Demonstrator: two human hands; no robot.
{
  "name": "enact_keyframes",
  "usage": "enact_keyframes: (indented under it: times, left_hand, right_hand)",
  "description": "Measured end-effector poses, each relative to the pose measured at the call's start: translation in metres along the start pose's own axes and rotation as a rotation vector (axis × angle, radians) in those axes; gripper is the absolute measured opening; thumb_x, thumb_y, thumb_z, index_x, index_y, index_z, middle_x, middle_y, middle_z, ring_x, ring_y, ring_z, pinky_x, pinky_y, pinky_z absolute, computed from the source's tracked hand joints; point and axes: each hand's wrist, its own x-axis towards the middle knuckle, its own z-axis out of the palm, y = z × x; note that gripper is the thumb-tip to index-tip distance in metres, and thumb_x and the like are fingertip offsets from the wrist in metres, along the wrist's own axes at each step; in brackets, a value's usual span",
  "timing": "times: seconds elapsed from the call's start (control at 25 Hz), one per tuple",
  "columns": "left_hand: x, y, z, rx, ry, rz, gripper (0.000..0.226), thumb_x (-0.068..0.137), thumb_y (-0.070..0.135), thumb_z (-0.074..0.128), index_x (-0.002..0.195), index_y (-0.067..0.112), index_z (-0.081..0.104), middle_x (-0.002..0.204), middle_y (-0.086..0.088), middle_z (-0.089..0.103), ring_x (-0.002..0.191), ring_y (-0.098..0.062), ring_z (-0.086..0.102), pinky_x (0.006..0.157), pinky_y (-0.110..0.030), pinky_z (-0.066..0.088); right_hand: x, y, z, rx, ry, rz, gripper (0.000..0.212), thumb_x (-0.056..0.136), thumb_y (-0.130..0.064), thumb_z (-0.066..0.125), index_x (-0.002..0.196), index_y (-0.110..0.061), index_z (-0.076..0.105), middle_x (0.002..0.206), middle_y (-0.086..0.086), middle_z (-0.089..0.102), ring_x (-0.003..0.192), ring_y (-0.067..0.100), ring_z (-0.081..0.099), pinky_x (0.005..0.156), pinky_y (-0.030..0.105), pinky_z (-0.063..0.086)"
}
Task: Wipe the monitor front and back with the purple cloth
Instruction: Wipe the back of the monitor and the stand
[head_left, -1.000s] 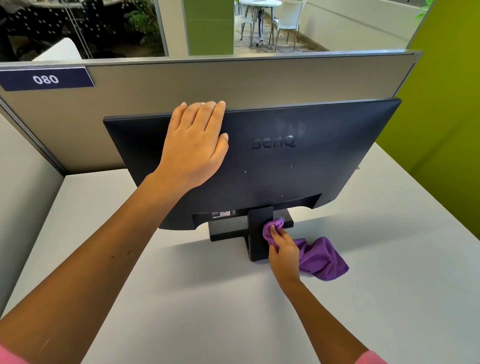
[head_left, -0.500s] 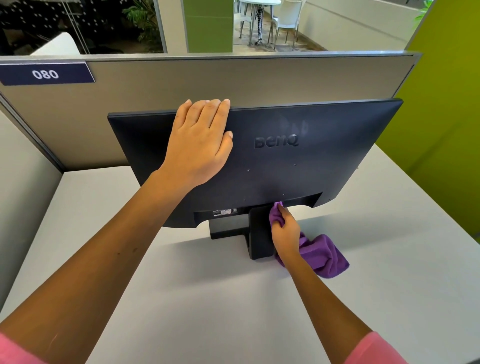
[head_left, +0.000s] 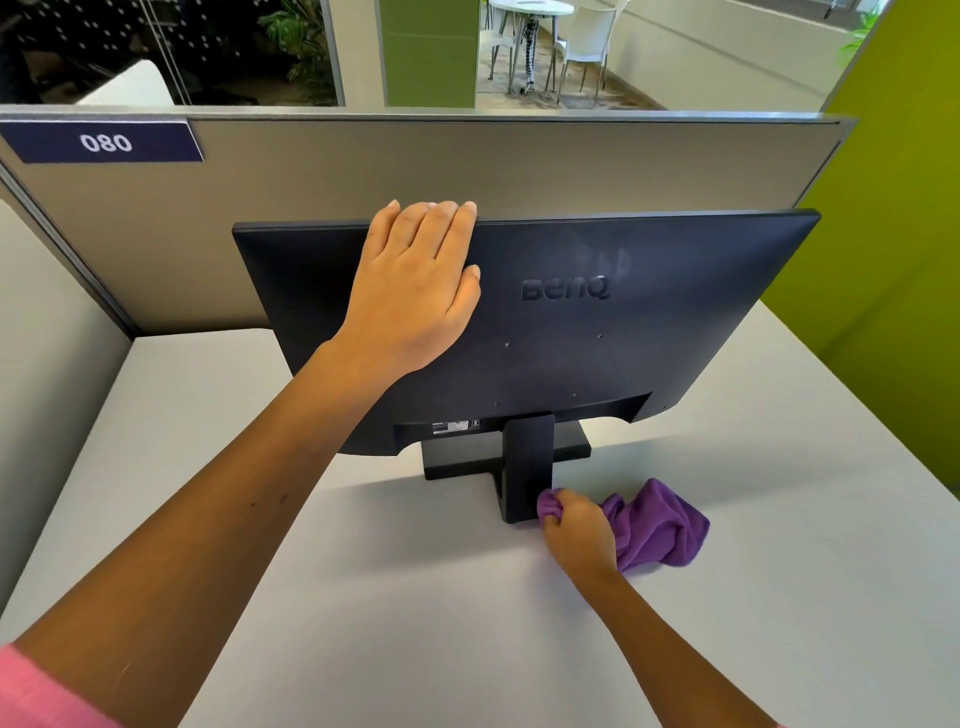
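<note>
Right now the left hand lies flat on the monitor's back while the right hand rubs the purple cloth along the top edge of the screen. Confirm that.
Not quite. The right hand rubs the purple cloth low against the monitor's stand, near the desk, not the top edge. The left hand does lie flat on the monitor's back. The head view shows this.

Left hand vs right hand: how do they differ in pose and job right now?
The left hand lies flat and high on the monitor back, fingers straight to the top edge; the right hand is low at the desk, beside the stand. The left hand holds nothing; the right hand grips the purple cloth, bunched against the stand's base. Both are at the monitor's rear.
</note>
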Motion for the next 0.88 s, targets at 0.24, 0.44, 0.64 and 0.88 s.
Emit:
enact_keyframes:
  times: [0.24,0.44,0.64,0.88]
  left_hand:
    - [-0.001,-0.008,-0.003,0.0,-0.028,0.035,0.052,0.097,0.032,0.028,0.144,0.012,0.035,0.144,-0.004,0.043,0.135,-0.022,0.036,0.115,-0.039,0.015]
    - [-0.013,-0.024,-0.01,0.011,-0.009,-0.022,0.051,0.097,0.033,0.028,0.143,0.013,0.038,0.143,-0.005,0.044,0.136,-0.023,0.036,0.116,-0.04,0.014]
    - [-0.022,-0.043,-0.014,0.016,-0.007,-0.045,0.05,0.097,0.032,0.029,0.142,0.012,0.039,0.141,-0.006,0.046,0.133,-0.024,0.038,0.115,-0.04,0.017]
    - [-0.023,-0.043,-0.013,0.008,-0.012,-0.049,0.05,0.097,0.032,0.03,0.142,0.012,0.039,0.141,-0.005,0.046,0.133,-0.023,0.038,0.115,-0.04,0.017]
  right_hand:
    - [0.007,-0.055,-0.013,-0.342,0.462,-0.907,0.048,0.066,-0.009,0.082,0.111,-0.003,0.067,0.106,0.011,0.069,0.094,0.029,0.067,0.079,0.034,0.056]
    - [0.019,-0.08,-0.018,-0.891,0.183,-0.82,0.042,0.063,-0.037,0.083,0.1,-0.019,0.074,0.106,0.001,0.07,0.107,0.021,0.062,0.077,0.027,0.054]
    - [0.011,-0.059,0.023,-1.148,-0.078,-0.766,0.037,0.095,-0.016,0.051,0.125,0.005,0.05,0.137,0.026,0.045,0.131,0.041,0.034,0.108,0.046,0.031]
    - [-0.016,-0.041,0.055,-1.194,-0.256,-0.657,0.034,0.094,-0.01,0.05,0.125,0.005,0.05,0.136,0.026,0.044,0.13,0.042,0.031,0.11,0.046,0.027]
